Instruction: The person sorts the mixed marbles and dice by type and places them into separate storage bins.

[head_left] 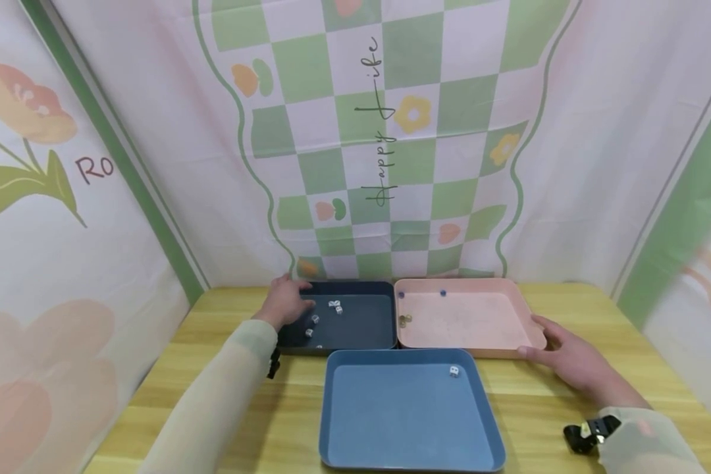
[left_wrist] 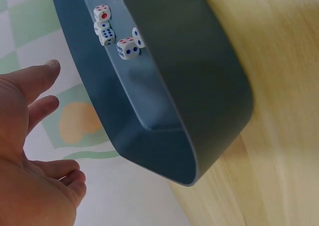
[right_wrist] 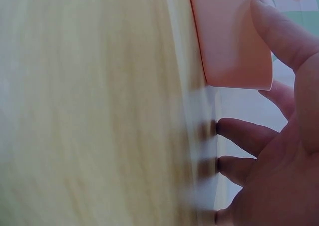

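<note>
My left hand [head_left: 283,301] is at the left end of a dark blue tray [head_left: 364,329], its fingers spread and holding nothing. In the left wrist view, a gap shows between those fingers and the tray wall. Several white dice [left_wrist: 128,48] lie inside that tray. At the right end of a pink tray [head_left: 462,322], my right hand [head_left: 575,355] touches the near right corner from outside. Its thumb [right_wrist: 279,29] lies along the wall, and the other fingers are extended and spread. Small blue dice [head_left: 443,293] and yellowish dice [head_left: 403,320] sit in the pink tray.
A lighter blue tray [head_left: 409,421] stands in front of the other two, with one white die [head_left: 454,372] near its far right corner. All three trays are on a wooden table [head_left: 539,421]. A patterned curtain [head_left: 355,164] hangs right behind the table.
</note>
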`<control>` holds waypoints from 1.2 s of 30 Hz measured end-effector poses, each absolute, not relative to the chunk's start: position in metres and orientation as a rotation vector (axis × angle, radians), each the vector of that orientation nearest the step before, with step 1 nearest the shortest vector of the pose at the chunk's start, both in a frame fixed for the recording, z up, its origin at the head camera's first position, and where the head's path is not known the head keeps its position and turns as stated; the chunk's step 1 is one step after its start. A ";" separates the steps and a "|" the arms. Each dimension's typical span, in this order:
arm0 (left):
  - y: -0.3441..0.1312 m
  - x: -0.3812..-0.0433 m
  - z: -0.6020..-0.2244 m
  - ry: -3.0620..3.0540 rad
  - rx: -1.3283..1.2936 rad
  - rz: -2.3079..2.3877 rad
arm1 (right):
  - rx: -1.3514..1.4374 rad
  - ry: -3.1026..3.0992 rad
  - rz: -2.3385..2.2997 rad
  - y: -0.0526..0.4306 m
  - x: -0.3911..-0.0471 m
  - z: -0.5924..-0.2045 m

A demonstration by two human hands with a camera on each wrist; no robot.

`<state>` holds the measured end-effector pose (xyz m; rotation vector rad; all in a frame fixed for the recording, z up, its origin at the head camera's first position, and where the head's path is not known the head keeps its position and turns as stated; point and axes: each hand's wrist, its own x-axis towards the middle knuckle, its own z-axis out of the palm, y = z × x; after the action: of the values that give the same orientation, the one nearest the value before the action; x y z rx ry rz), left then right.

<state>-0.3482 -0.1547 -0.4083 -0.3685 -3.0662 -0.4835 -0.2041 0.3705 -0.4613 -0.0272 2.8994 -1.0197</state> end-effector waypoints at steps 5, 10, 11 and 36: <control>-0.152 -0.346 -0.410 -3.065 -0.375 -0.513 | -0.017 2.890 -1.020 0.370 -0.204 -0.461; -0.147 -0.343 -0.407 -3.083 -0.383 -0.505 | 0.000 2.878 -1.020 0.370 -0.205 -0.461; -0.145 -0.343 -0.407 -3.084 -0.394 -0.490 | 0.003 2.876 -1.020 0.371 -0.205 -0.461; -0.011 -0.266 -0.379 -2.956 -1.141 -0.500 | -0.005 2.883 -1.045 0.371 -0.204 -0.463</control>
<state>-0.2664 -0.0114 -0.3794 -1.1405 -2.9562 -0.5003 -0.2037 0.3709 -0.4631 -0.0053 2.8832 -1.0454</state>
